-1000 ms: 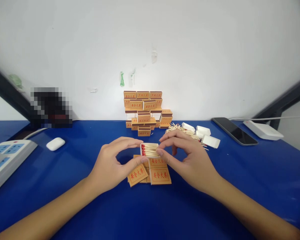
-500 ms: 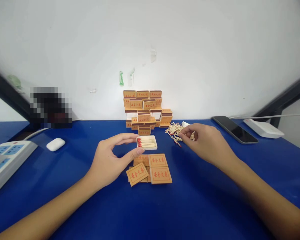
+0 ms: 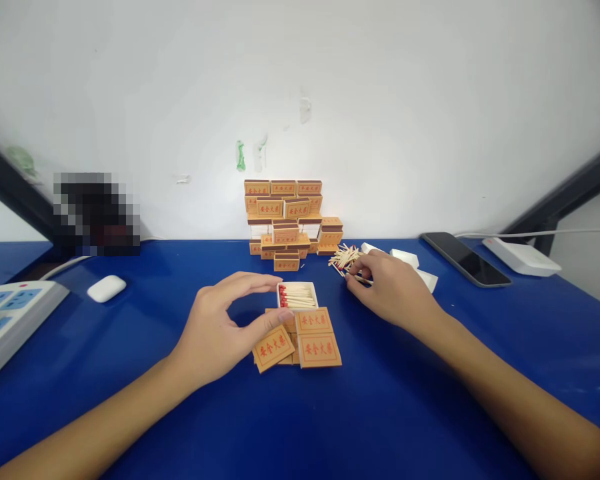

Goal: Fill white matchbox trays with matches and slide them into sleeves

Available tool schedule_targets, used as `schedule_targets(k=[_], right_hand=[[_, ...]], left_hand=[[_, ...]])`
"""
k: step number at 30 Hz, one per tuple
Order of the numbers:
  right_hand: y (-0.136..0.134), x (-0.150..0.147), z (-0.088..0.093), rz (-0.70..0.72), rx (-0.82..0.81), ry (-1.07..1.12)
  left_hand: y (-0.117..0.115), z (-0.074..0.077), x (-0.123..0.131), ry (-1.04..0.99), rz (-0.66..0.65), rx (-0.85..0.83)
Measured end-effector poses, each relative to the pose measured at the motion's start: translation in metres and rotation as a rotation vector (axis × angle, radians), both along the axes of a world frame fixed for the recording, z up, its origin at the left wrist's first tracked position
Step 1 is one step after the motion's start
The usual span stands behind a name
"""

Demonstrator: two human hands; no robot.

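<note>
My left hand (image 3: 225, 323) grips the left end of a white matchbox tray (image 3: 300, 309) between thumb and fingers. Red-headed matches (image 3: 298, 295) lie side by side inside it. My right hand (image 3: 390, 287) is at the right of a loose pile of matches (image 3: 344, 256), thumb and fingers pinched together. A pale matchstick shows between those fingertips; how many they hold is hard to make out. Below the tray lie orange matchbox sleeves (image 3: 320, 349), one of them tilted (image 3: 273, 348) on top of others.
Matchboxes (image 3: 284, 230) are stacked against the wall. White trays (image 3: 404, 257) sit partly behind my right hand. Farther right are a phone (image 3: 463, 259) and a white box with a cable (image 3: 523, 257). A white earphone case (image 3: 107, 289) and a power strip (image 3: 27, 313) are on the left.
My left hand has brought the tray slightly down and toward me. My right hand has shifted left and down beside the pile, uncovering more white trays behind it.
</note>
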State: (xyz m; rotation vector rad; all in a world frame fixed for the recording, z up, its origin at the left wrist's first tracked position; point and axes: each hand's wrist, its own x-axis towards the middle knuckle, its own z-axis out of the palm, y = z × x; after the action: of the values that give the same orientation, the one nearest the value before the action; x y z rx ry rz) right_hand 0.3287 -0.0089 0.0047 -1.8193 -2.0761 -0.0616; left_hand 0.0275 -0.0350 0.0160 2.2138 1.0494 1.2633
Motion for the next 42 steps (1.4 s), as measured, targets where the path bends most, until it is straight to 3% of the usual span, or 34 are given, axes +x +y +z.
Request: schedule_targets(k=[13,23,27,31,42], right_hand=[[0.011,0.002,0.007,0.026,-0.196,0.127],[0.001,0.022,0.028,0.122,-0.357,0.381],[-0.001,0.021,0.024,0.181,-0.387,0.396],[-0.002,0.011,0.020,0.202,-0.441,0.592],[-0.005,0.001,0.021,0.126,-0.557,0.789]], left_hand=[[-0.001,0.002,0.000,-0.005,0.001,0.000],[-0.001,0.001,-0.002,-0.004,-0.006,-0.003],[0.000,0.000,-0.001,0.000,-0.011,-0.007],[0.001,-0.001,-0.001,0.006,-0.010,-0.011],[0.001,-0.001,-0.001,0.009,-0.016,-0.016]])
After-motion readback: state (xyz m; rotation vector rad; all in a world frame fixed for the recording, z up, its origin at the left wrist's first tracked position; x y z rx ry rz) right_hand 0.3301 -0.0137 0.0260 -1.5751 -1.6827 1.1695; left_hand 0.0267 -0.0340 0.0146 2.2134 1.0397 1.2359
